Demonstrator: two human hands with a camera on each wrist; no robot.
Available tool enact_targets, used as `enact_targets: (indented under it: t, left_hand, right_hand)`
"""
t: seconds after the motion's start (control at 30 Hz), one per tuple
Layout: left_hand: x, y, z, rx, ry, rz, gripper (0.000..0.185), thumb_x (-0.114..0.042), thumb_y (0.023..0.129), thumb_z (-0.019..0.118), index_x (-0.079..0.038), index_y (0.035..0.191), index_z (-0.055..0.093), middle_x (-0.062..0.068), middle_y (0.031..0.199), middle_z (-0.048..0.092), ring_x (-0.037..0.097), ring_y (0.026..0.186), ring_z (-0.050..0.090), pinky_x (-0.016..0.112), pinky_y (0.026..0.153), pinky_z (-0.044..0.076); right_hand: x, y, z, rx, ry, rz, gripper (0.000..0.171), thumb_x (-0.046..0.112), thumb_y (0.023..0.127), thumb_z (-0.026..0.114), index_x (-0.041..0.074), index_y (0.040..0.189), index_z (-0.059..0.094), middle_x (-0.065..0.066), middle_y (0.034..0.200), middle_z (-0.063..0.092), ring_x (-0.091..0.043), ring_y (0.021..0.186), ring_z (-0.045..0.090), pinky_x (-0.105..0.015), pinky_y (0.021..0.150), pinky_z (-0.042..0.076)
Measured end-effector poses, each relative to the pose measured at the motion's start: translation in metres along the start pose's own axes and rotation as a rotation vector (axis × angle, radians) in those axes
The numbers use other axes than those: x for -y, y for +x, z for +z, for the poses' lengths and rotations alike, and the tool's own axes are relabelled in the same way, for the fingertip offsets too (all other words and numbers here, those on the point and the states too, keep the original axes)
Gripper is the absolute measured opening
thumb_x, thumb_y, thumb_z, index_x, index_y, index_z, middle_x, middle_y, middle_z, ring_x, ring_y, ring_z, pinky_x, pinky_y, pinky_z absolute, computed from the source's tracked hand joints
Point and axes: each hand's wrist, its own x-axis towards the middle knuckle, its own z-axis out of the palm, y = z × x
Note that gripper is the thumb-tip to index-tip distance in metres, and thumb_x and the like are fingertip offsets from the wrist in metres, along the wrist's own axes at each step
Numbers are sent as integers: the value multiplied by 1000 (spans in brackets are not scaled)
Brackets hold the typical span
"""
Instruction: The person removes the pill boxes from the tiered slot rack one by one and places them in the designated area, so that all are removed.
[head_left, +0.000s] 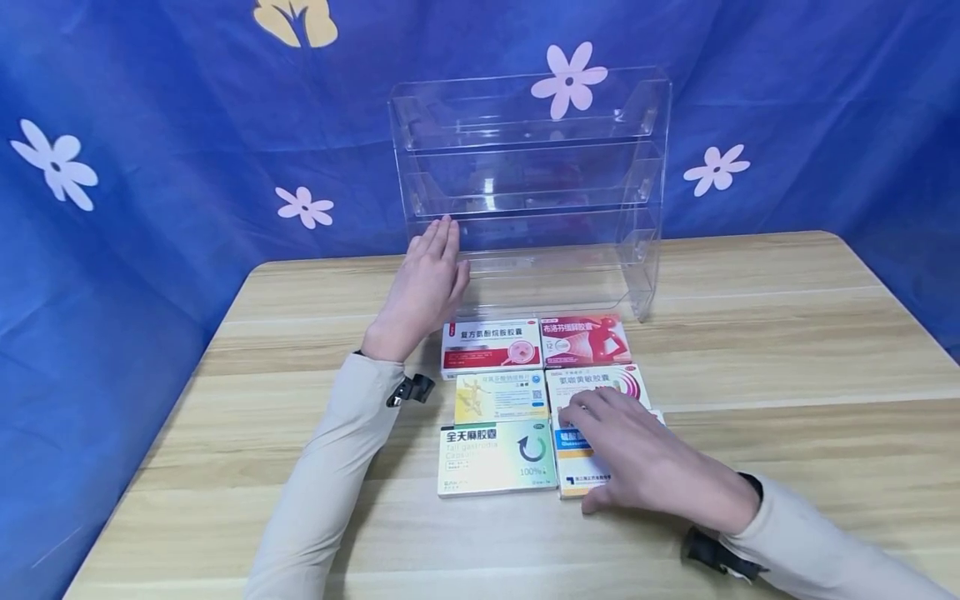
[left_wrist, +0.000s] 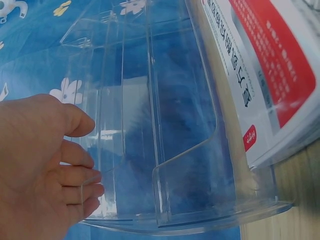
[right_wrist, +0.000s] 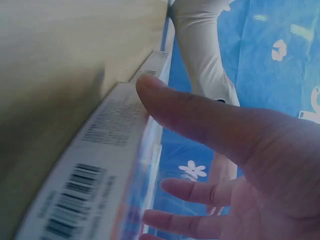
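A clear acrylic tiered rack stands at the back of the table. My left hand is at its left side, fingers fairly straight; in the left wrist view the fingers overlap the rack's side panel. My right hand spreads over a white medicine box with blue and orange bands, the nearest in the right column. In the right wrist view the thumb lies along that box's edge, and the other fingers reach over its face without curling round it. The hand partly hides a white capsule box behind.
Beside the right column lie a green-and-white box, a yellow-and-white box and a red-and-white box. A red box is nearest the rack on the right. Behind the wood-grain table hangs a blue flowered cloth.
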Motion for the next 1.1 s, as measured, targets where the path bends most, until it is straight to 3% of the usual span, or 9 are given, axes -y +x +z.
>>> enact_targets:
  t: [0.33,0.53,0.77,0.97,1.1]
  left_hand:
    - [3,-5,0,5,-1,-21,59,-29,104,31,7,150,18,22,158,15,33,146,14,43,120,10]
    - [3,-4,0,-14,8,-14,59,-29,104,31,8,150,20,22,157,18,34,145,17,44,120,13]
    - [3,-4,0,-5,2,-25,59,-28,104,34,7,150,20,22,157,17,34,146,15,43,120,10]
    - [2,-4,-1,-4,-29,1,60,-30,104,33,6,150,20,22,158,17,33,146,13,43,120,9]
    - [2,-7,-2,-31,-70,37,59,-31,105,32,6,150,22,22,157,20,33,146,16,40,120,8]
  right_hand:
    - [-5,1,6,15,27,-19,83,31,57,94,8,127,56,-7,127,55,-29,121,46,-53,112,28]
    - [-6,1,6,4,43,-28,87,36,57,94,8,129,54,-7,129,54,-28,120,45,-52,109,33]
    - [-20,0,-4,-87,144,-29,78,44,65,88,11,128,53,-6,131,52,-27,124,45,-52,106,37]
    - [-44,-4,-21,-152,201,79,70,39,76,82,8,132,52,-12,133,52,-31,121,48,-57,99,43]
    - [-60,-6,-34,-214,226,104,64,39,83,75,7,133,51,-15,135,52,-36,125,45,-63,100,39]
